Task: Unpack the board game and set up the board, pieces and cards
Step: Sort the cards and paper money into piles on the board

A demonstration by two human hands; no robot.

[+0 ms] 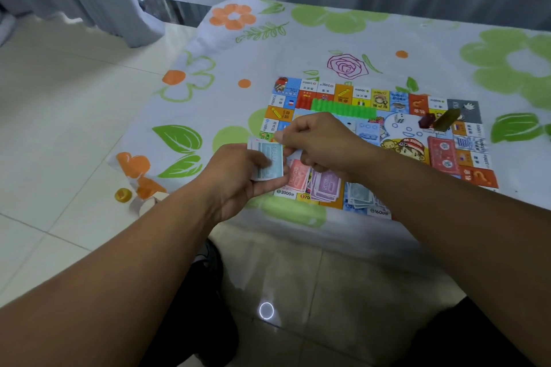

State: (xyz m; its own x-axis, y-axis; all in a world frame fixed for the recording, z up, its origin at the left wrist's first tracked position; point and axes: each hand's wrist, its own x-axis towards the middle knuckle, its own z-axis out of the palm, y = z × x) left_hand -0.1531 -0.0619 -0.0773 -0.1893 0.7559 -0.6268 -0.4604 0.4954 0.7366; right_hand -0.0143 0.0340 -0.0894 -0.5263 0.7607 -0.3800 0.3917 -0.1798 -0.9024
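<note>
Gripping a stack [269, 161] of pale blue notes in the left hand [238, 170], thumb across the face, fingers curled beneath. Pinching the stack's far corner with the right hand [319, 140], fingers bunched tight, thumb and forefinger closed. Likely peeling the top one off, though hard to tell whether lifted clear or only caught by the edge. Hovering with both hands over the near left corner of the board [399, 125], spread flat on the table [328, 39].

Looks like money sorting, well into the setup. Down along the board's near edge, three heaps in a row: pink pile [296, 177] just beside the left fingertips, purple pile [326, 185] next along, blue pile [360, 194] farthest right. Farther back, a green strip [343, 109] along the inner far edge, a red deck [442, 152] off to the right, two blocks [446, 119] up near the far right corner.

Now the relation that matters. Stack held with its long axis running away from the body, roughly matching the lie of the pink pile. All three piles to the right of the stack and a touch nearer, right underneath the right wrist. So the right hand far the closer one, the left merely feeding. For a blue note, probably a carry rightward and down, across pink and purple to the far heap. Worth watching for a second note clinging to the first, and for the forearm brushing the purple pile loose on the way over.
</note>
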